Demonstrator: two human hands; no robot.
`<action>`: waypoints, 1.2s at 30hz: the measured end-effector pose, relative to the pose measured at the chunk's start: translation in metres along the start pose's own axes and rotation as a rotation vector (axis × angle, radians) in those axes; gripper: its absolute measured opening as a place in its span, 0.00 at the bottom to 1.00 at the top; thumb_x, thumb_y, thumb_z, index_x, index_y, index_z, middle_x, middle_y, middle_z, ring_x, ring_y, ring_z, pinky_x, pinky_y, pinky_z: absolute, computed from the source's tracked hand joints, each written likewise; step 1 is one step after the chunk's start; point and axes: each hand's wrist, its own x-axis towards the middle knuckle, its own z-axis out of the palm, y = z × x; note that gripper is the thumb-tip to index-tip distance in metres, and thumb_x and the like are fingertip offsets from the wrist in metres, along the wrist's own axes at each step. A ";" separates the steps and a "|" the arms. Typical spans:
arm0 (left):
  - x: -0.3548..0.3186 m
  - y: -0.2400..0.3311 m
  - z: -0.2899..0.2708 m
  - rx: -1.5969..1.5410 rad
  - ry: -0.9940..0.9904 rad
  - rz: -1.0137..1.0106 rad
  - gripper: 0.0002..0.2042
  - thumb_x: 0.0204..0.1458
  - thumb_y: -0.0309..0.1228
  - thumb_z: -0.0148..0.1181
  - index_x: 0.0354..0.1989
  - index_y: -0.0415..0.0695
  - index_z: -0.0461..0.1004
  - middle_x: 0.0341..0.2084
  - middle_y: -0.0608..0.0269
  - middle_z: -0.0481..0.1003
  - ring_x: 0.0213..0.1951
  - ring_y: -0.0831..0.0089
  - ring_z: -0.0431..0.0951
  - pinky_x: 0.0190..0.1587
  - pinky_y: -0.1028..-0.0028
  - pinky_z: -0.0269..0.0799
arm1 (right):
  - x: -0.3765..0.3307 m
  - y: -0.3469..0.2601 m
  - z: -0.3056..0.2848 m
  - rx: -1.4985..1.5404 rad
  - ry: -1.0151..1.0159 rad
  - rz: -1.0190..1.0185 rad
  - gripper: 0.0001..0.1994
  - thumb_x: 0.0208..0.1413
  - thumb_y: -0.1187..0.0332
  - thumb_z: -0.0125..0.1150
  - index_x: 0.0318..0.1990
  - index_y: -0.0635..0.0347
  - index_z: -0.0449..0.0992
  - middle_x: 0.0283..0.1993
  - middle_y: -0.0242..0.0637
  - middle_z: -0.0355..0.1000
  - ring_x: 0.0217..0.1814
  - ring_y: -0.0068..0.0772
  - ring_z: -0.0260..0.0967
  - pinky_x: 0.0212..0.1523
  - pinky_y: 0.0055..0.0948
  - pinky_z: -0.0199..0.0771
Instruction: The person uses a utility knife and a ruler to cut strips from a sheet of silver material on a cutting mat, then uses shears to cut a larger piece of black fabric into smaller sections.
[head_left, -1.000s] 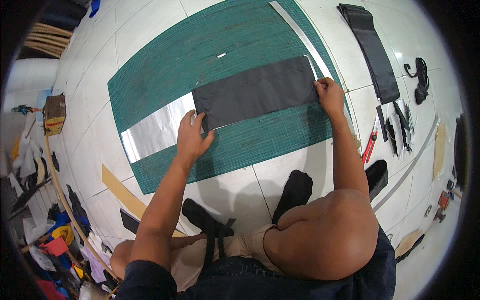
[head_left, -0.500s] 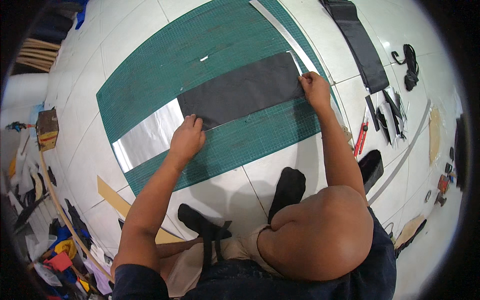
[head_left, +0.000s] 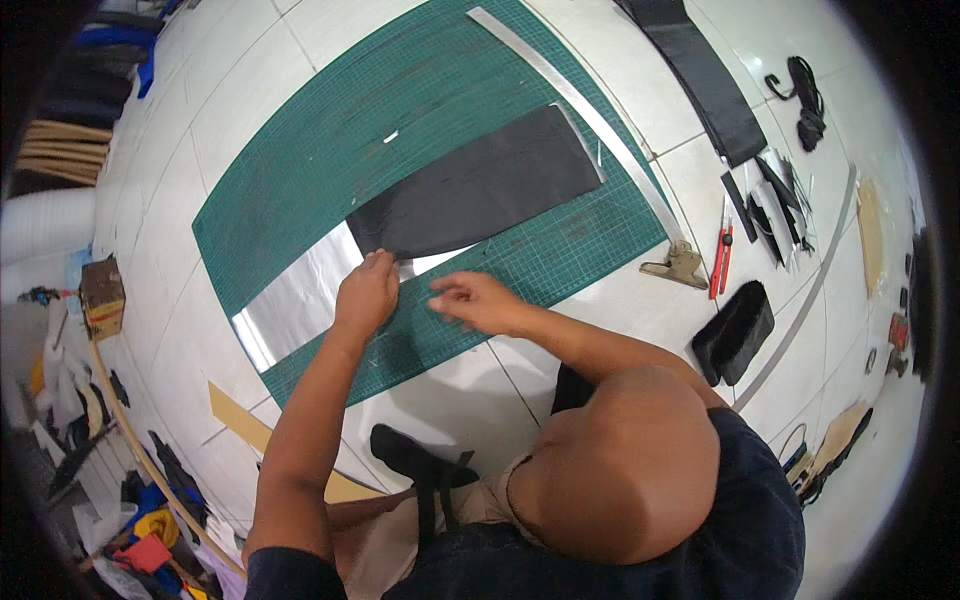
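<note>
A long black sheet (head_left: 480, 180) lies over a silver sheet (head_left: 305, 290) on a green cutting mat (head_left: 330, 130). The silver shows bare at the left, along part of the near edge and as a thin line at the right end. My left hand (head_left: 367, 295) is closed on the black sheet's near left corner, where the near edge bows upward. Just to its right, my right hand (head_left: 478, 302) hovers over the mat with fingers apart and loosely bent, holding nothing.
A metal ruler (head_left: 570, 90) with a bulldog clip (head_left: 676, 264) crosses the mat's right side. Beside it on the tiles are a red cutter knife (head_left: 720, 262), a black brush-like block (head_left: 733, 332), black and silver offcuts (head_left: 778, 210) and folded black material (head_left: 700, 85).
My right hand has let go of the sheet's right end and moved left, close to my left hand. The black sheet's near edge now bows away, baring more silver. The view has shifted slightly.
</note>
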 end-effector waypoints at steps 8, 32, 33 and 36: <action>0.006 0.002 -0.010 -0.073 -0.047 0.014 0.09 0.60 0.30 0.49 0.37 0.37 0.71 0.33 0.41 0.77 0.35 0.44 0.79 0.36 0.52 0.75 | 0.029 0.000 -0.018 0.528 0.424 -0.003 0.25 0.58 0.59 0.66 0.53 0.74 0.68 0.44 0.43 0.74 0.42 0.28 0.74 0.35 0.26 0.80; 0.000 0.023 -0.013 0.064 -0.057 0.029 0.19 0.51 0.35 0.60 0.48 0.34 0.74 0.48 0.41 0.73 0.50 0.46 0.74 0.56 0.56 0.69 | -0.004 -0.039 -0.101 -0.487 1.167 -0.676 0.10 0.58 0.66 0.63 0.44 0.59 0.78 0.38 0.40 0.74 0.33 0.33 0.75 0.36 0.32 0.76; 0.003 0.025 -0.017 0.056 -0.087 0.017 0.20 0.51 0.37 0.59 0.48 0.34 0.74 0.47 0.41 0.74 0.50 0.45 0.73 0.56 0.56 0.69 | -0.004 -0.039 -0.098 -0.562 1.120 -0.655 0.08 0.55 0.69 0.63 0.42 0.56 0.78 0.38 0.38 0.74 0.34 0.38 0.76 0.35 0.31 0.75; 0.018 0.033 -0.035 -0.023 0.087 -0.012 0.22 0.53 0.41 0.61 0.48 0.34 0.74 0.44 0.45 0.76 0.46 0.49 0.75 0.49 0.58 0.71 | -0.005 -0.047 -0.089 -0.791 1.038 -0.845 0.11 0.49 0.71 0.66 0.41 0.55 0.78 0.36 0.35 0.73 0.34 0.38 0.75 0.34 0.33 0.75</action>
